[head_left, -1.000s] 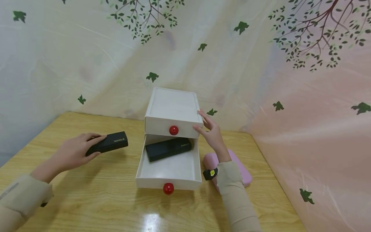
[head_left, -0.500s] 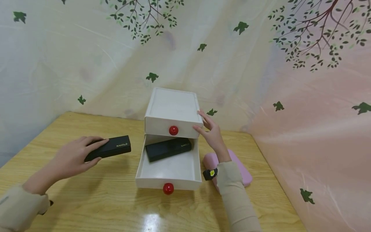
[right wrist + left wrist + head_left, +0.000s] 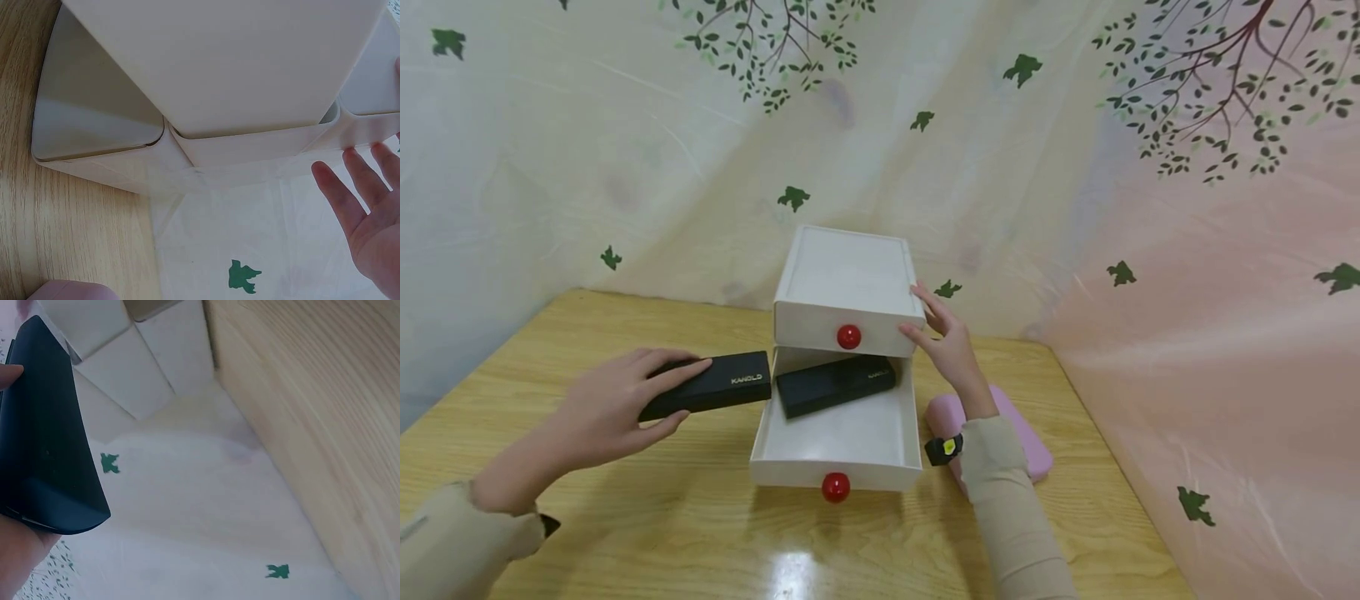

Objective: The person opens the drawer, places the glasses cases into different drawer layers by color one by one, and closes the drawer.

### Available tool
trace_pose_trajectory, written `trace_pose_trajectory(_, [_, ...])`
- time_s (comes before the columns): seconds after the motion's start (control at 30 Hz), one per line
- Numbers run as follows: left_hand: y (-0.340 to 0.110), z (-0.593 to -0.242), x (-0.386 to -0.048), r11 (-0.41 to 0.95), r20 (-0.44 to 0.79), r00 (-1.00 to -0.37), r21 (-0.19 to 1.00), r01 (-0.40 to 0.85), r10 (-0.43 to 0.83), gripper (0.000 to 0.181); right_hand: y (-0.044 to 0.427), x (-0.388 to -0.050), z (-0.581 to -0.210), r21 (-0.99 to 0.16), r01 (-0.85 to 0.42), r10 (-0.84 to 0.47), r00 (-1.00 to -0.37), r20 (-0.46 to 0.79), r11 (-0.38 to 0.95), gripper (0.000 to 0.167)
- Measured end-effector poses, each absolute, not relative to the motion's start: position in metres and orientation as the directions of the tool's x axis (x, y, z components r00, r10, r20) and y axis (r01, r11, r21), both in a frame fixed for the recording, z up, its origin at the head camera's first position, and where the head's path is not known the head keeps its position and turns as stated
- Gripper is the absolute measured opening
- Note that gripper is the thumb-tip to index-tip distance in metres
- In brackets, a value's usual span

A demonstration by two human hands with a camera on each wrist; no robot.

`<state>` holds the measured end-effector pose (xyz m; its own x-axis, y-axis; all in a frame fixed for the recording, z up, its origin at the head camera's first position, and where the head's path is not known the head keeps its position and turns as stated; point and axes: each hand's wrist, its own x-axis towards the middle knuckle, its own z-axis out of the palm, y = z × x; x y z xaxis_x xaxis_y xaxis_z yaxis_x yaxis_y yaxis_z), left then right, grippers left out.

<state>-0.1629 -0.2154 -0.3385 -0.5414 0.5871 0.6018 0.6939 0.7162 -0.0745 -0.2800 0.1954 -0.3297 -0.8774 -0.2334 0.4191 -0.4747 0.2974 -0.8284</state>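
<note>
The left hand (image 3: 606, 408) grips a black oblong case (image 3: 722, 383) with gold lettering, held just left of the pulled-out lower drawer (image 3: 850, 446). In the left wrist view the same case (image 3: 47, 431) fills the left side, a fingertip on its edge. A second black case (image 3: 831, 387) lies slantwise at the back of that drawer. The right hand (image 3: 951, 354) rests with spread fingers on the right side of the white upper drawer unit (image 3: 850, 271). The right wrist view has its fairly straight fingers (image 3: 362, 175) beside the white casing (image 3: 250, 147).
A pink rounded object (image 3: 1026, 437) lies on the wooden table (image 3: 662, 517) under the right forearm. Red ball knobs stick out from the upper drawer front (image 3: 805, 325) and the lower one. A patterned sheet (image 3: 700, 150) hangs behind and to the right.
The left hand and its black case have moved right, up to the lower drawer's left edge. The right hand, the drawers and the case inside have stayed put.
</note>
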Motion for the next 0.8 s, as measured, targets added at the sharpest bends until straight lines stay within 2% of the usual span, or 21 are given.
trace_pose_trajectory(0.17, [-0.198, -0.334, -0.163, 0.687, 0.599, -0.517, -0.075, 0.723, 0.611, 0.058, 0.195, -0.28, -0.33, -0.826, -0.474, -0.231, -0.878, 0.419, 0.306, 0.059])
trace_pose_trajectory(0.37, [-0.179, -0.333, -0.166, 0.675, 0.583, -0.518, -0.071, 0.735, 0.626, 0.048, 0.192, -0.273, -0.32, -0.837, -0.451, -0.234, -0.889, 0.393, 0.309, 0.06])
trace_pose_trajectory(0.53, [-0.161, -0.331, -0.169, 0.673, 0.544, -0.539, -0.063, 0.737, 0.643, 0.06, 0.187, -0.26, -0.307, -0.832, -0.444, -0.239, -0.893, 0.382, 0.332, 0.06])
trace_pose_trajectory(0.63, [-0.15, -0.329, -0.171, 0.667, 0.525, -0.547, -0.053, 0.744, 0.652, 0.061, 0.188, -0.263, -0.309, -0.83, -0.45, -0.241, -0.89, 0.387, 0.329, 0.059])
trace_pose_trajectory(0.8, [-0.131, -0.328, -0.175, 0.623, 0.522, -0.504, -0.069, 0.78, 0.688, 0.061, 0.193, -0.275, -0.323, -0.829, -0.456, -0.234, -0.887, 0.397, 0.322, 0.059])
